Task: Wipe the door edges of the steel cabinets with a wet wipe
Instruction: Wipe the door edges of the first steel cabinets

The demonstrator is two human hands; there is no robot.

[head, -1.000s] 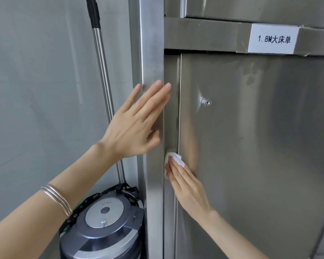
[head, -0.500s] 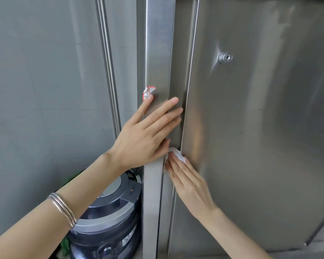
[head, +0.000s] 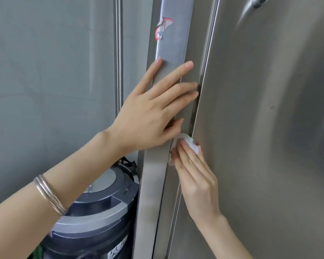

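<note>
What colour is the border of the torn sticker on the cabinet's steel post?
Red, edging the white sticker. It shows in the head view, the only one.

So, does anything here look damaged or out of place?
Yes: the small red-bordered sticker on the steel post above the left hand is torn and peeling, its upper part curling off the metal. Nothing else stands out.

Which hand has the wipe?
The right hand, the lower one: its fingers press the white wipe to the door edge. The left hand, with bangles, lies flat on the frame.
</note>
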